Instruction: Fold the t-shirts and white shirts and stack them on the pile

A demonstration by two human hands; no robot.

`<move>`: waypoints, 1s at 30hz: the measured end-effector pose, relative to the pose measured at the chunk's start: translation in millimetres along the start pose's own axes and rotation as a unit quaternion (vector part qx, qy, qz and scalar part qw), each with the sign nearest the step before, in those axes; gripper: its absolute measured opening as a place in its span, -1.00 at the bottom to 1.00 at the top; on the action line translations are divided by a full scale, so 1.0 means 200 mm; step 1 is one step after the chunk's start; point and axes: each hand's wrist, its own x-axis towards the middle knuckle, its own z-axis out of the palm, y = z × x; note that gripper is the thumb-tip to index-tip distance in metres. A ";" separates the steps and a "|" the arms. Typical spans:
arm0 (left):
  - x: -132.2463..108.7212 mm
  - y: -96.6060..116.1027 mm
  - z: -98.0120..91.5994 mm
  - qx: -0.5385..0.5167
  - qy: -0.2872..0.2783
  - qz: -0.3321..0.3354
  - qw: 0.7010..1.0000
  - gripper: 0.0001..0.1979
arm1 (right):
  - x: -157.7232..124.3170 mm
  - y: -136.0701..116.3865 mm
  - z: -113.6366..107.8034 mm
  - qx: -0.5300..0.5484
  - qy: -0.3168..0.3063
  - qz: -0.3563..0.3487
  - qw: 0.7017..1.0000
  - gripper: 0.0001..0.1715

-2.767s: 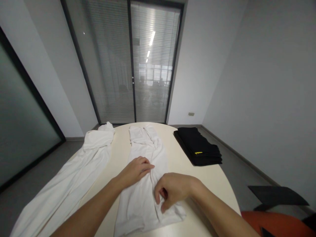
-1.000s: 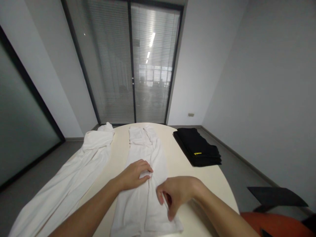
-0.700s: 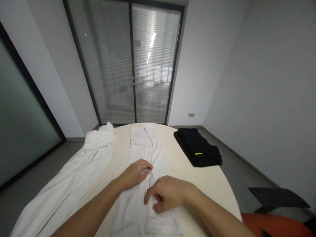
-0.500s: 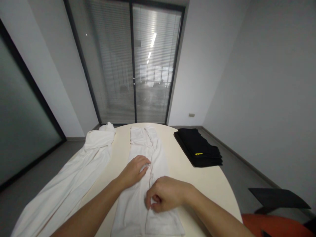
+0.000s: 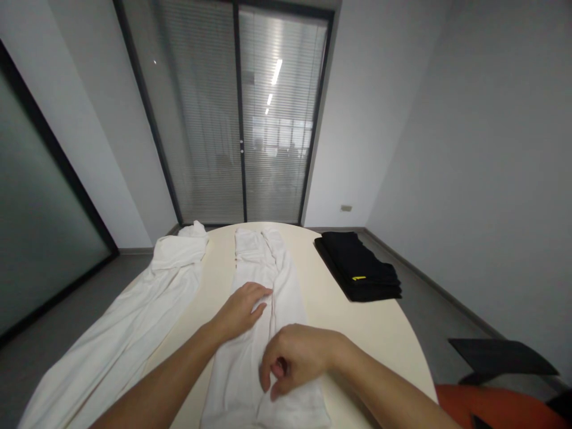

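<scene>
A long white garment lies lengthwise down the middle of the table, its two sides folded inward to meet along a central seam. My left hand rests on it with thumb and fingers apart, fingertips at the seam. Nearer to me, my right hand is curled, thumb and forefinger at the folded edge, where the cloth is slightly rumpled. The fingertips partly hide the cloth there. Another white garment is spread loosely along the left side, bunched at its far end.
A stack of folded black clothes with a small yellow mark sits on the right of the round cream table. An orange-seated chair stands at the lower right. Behind the table are glass panels with blinds.
My right hand has shifted slightly towards me and left along the folded edge, its thumb and forefinger a little farther apart. My left hand stays nearly in place.
</scene>
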 end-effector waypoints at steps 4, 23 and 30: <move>0.00 0.04 -0.04 0.003 -0.023 0.015 1.000 -0.66 | -0.02 -0.03 -0.01 0.017 -0.022 0.018 0.999 -0.80; 0.00 -0.02 0.02 0.103 0.039 -0.115 0.987 -0.61 | -0.01 -0.06 0.00 0.057 -0.045 0.032 0.997 -0.74; 0.03 -0.02 -0.07 0.080 0.078 -0.162 0.980 -0.72 | 0.06 -0.11 0.06 0.087 -0.224 0.036 0.970 -0.74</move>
